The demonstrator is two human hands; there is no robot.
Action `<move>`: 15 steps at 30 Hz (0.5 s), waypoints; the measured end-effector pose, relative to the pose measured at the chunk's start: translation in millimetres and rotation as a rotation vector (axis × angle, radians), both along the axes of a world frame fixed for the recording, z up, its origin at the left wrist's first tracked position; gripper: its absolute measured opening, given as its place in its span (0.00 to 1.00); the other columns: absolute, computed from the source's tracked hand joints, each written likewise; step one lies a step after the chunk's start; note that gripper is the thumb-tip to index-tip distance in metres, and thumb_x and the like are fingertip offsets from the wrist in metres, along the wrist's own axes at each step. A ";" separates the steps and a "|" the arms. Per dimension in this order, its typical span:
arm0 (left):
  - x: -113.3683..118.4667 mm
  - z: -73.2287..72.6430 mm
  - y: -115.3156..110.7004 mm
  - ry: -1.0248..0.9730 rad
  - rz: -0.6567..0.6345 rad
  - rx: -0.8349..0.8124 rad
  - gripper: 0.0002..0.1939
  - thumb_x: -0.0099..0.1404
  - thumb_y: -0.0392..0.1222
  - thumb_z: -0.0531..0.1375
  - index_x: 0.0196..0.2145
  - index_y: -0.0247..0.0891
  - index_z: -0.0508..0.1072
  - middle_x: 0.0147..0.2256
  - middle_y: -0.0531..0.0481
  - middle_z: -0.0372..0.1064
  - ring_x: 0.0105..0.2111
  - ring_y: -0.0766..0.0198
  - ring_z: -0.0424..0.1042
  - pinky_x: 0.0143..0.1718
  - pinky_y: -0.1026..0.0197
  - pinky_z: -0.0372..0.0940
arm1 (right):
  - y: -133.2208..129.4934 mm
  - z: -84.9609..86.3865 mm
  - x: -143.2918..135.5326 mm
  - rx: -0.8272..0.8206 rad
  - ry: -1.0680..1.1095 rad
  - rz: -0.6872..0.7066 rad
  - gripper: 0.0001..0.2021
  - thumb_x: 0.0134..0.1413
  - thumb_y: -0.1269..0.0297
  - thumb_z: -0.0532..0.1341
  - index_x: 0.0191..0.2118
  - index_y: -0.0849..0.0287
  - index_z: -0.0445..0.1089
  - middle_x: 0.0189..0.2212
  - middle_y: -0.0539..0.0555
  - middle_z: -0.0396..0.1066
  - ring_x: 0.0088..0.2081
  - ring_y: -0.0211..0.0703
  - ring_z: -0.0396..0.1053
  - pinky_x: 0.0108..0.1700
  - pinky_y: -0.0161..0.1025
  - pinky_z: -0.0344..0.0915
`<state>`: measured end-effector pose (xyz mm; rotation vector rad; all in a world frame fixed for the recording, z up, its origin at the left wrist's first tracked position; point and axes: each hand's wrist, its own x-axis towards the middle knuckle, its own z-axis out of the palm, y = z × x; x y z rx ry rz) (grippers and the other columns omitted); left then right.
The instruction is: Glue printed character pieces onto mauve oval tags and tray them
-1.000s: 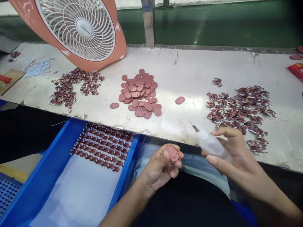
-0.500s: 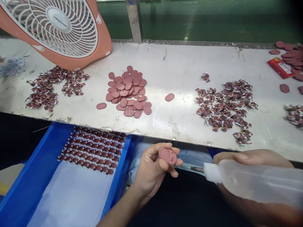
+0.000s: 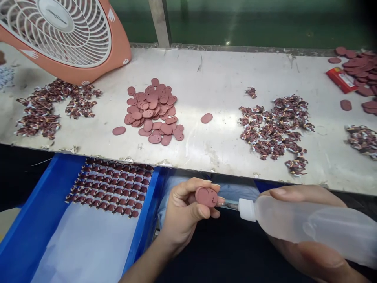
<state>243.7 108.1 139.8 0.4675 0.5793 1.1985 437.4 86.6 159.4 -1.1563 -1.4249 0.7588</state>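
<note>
Between the thumb and fingers of my left hand [image 3: 184, 214] is a reddish-brown oval disc [image 3: 206, 197] with a raised round part and small dark holes. My right hand [image 3: 306, 236] wraps round a translucent squeeze bottle [image 3: 294, 220], tipped on its side. From its white cap [image 3: 246, 210] a thin metal nozzle [image 3: 231, 205] points left at the disc's right end; I cannot tell whether it touches. Below the worktable, a blue tray [image 3: 144, 232] holds rows of small brown figures on discs [image 3: 114, 184], laid on a white sheet [image 3: 88, 236].
On the white worktable [image 3: 218, 86] lie a pile of oval discs [image 3: 153, 110] and heaps of small brown figures [image 3: 273, 125]. An orange fan [image 3: 88, 72] stands at the back left. More discs [image 3: 362, 70] lie at the far right beside a red box [image 3: 341, 80].
The bottle has moved left, bringing its nozzle close to the disc's holed end. My left hand keeps its hold on the disc. The whole view has shifted slightly.
</note>
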 end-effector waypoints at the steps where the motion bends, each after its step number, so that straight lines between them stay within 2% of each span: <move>1: 0.0 0.2 0.0 0.007 0.003 0.001 0.14 0.53 0.43 0.74 0.39 0.46 0.82 0.37 0.56 0.82 0.32 0.66 0.81 0.28 0.74 0.74 | -0.4 -3.6 0.8 0.021 -0.010 0.002 0.21 0.54 0.45 0.61 0.50 0.47 0.73 0.31 0.56 0.72 0.20 0.46 0.69 0.12 0.43 0.59; 4: -0.4 1.5 -0.2 0.037 0.007 -0.022 0.14 0.52 0.44 0.74 0.38 0.47 0.83 0.36 0.54 0.82 0.31 0.65 0.81 0.28 0.74 0.74 | -1.2 -6.4 2.7 -0.010 -0.027 0.024 0.20 0.56 0.46 0.59 0.51 0.46 0.73 0.31 0.54 0.71 0.19 0.46 0.68 0.13 0.44 0.61; 8: -1.3 4.4 -0.1 0.078 0.010 -0.073 0.13 0.50 0.44 0.75 0.36 0.48 0.83 0.36 0.53 0.81 0.31 0.64 0.81 0.27 0.73 0.74 | -1.9 1.6 1.4 -0.084 -0.034 -0.011 0.18 0.56 0.44 0.59 0.48 0.45 0.73 0.28 0.54 0.71 0.18 0.48 0.67 0.13 0.45 0.61; 15: -1.4 6.1 0.3 0.094 0.017 -0.094 0.14 0.48 0.44 0.76 0.35 0.47 0.83 0.35 0.52 0.81 0.30 0.63 0.80 0.26 0.72 0.74 | -1.7 4.5 -0.4 -0.047 -0.087 -0.033 0.19 0.53 0.45 0.60 0.49 0.41 0.72 0.29 0.56 0.70 0.18 0.49 0.66 0.12 0.47 0.62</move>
